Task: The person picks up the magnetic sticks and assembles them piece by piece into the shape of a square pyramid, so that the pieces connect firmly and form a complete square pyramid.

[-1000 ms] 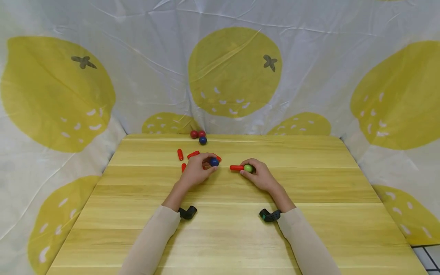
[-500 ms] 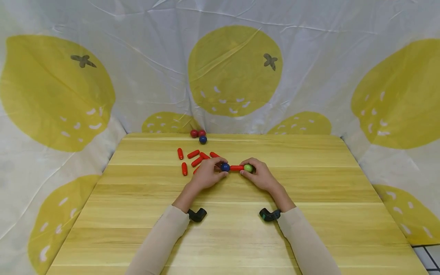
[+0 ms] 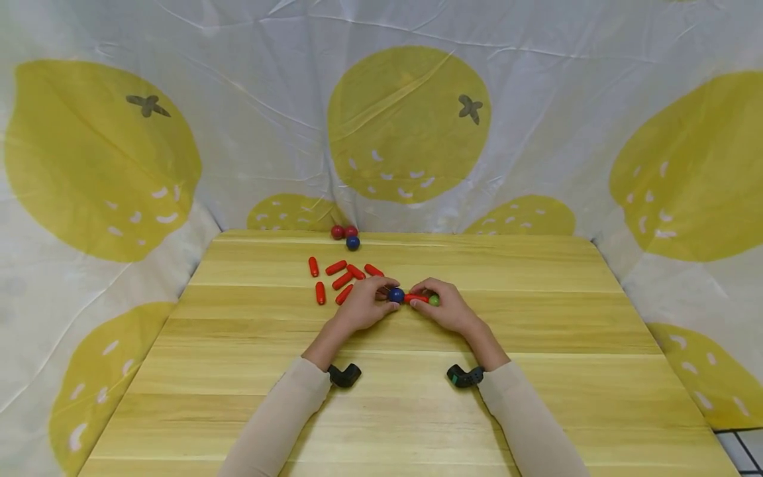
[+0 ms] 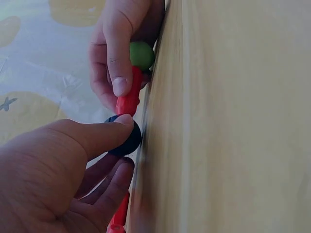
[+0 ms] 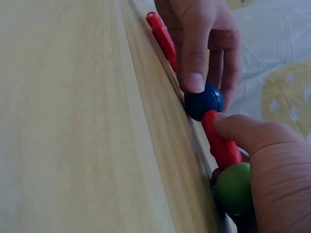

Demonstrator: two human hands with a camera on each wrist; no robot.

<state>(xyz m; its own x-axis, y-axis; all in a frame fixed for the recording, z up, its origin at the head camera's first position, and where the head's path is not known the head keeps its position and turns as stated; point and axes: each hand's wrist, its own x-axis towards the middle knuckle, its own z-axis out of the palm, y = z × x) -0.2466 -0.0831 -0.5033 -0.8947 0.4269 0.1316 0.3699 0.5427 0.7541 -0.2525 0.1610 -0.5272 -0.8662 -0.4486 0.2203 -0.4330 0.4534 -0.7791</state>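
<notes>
Head view: hands worked close together over the tabletop (image 3: 393,417). Left hand (image 3: 361,304) pinched the held blue ball (image 3: 397,295); right hand (image 3: 446,307) pinched the red rod (image 3: 415,299), green ball (image 3: 434,301) at its far end. All three sat between the hands, at or just above the surface; contact unclear. Loose red rods (image 3: 342,281) lay by the left hand, one just beside it: a sideways swing could scatter them. Spare blue ball (image 3: 353,244) and two dark red balls (image 3: 338,232) stood near the back edge; a bump could roll them.

Left wrist view: rod end met the held blue ball, left thumb over part of the joint, so couldn't tell if it was seated. Off-axis push looked the main hazard: ball would likely turn in the pinch and shed the rod.

Right wrist view: right thumb pressed the rod close to the blue end, away from the green. Shoving there could tilt the rod and work the green joint loose. Fingers underneath mostly hidden; couldn't judge that support.
</notes>
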